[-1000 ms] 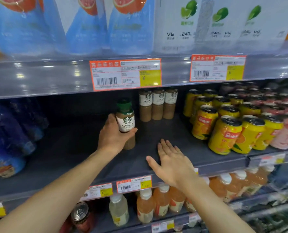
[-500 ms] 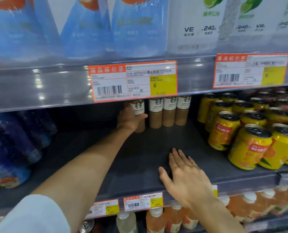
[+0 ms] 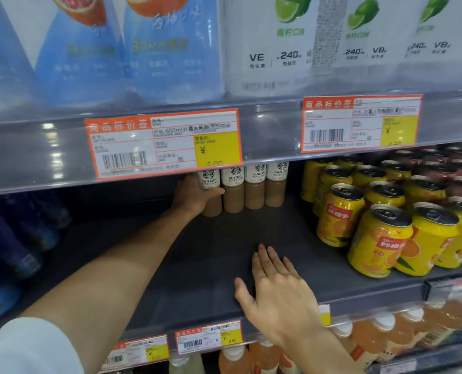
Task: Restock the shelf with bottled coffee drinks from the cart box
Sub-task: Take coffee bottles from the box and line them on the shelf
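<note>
The left hand [image 3: 194, 197] has carried the bottle [image 3: 211, 193] from the front of the shelf [image 3: 197, 265] to the back, where it now stands at the left end of the row of bottles [image 3: 254, 188], touching its neighbour. The fingers and thumb are curled round it, the thumb across its front below the white label; its base appears to rest on the shelf. The caps are hidden behind the price tag [image 3: 165, 144] on the shelf above. The right hand [image 3: 275, 287] lies flat near the front edge, fingers straight and slightly spread, holding nothing. Yellow cans [image 3: 381, 238] stand to the right, well apart from the bottles.
</note>
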`<control>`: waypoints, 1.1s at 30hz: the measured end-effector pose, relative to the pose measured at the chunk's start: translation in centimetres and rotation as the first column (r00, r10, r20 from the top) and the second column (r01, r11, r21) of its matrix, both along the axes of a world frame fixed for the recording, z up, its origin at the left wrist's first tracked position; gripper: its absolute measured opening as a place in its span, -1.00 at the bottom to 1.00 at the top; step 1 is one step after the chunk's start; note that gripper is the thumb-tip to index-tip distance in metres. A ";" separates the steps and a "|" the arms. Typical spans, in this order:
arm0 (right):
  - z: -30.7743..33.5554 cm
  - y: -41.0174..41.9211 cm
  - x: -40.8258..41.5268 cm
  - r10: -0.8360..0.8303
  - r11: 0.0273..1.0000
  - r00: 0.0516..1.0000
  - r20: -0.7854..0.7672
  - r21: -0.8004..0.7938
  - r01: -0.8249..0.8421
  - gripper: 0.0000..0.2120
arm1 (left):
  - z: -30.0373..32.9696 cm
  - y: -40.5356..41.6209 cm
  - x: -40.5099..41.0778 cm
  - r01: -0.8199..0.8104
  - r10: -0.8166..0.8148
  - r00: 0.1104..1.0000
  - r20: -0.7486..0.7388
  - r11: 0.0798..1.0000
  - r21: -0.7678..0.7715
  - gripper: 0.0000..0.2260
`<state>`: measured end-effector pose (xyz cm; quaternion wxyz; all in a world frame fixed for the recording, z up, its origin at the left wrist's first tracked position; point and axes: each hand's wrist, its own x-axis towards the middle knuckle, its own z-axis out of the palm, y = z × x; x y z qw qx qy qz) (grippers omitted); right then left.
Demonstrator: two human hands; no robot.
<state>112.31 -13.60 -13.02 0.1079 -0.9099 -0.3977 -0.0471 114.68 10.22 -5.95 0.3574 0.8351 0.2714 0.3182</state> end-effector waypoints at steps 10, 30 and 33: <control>0.6 0.1 0.1 0.054 0.999 0.998 -0.040 0.011 -0.054 -0.17 | -0.2 -0.1 0.2 -0.051 0.040 0.989 -0.142 0.996 -0.078 -0.39; 2.0 -2.5 -2.8 0.138 0.985 0.990 -0.004 -0.099 -0.138 -0.24 | -2.4 -15.9 -17.1 0.062 0.352 0.559 -0.751 0.885 0.461 -0.35; 1.4 -4.8 -6.4 0.201 0.978 0.979 0.015 -0.060 -0.200 -0.29 | -2.7 -19.3 -19.9 0.044 0.347 0.568 -0.746 0.892 0.449 -0.40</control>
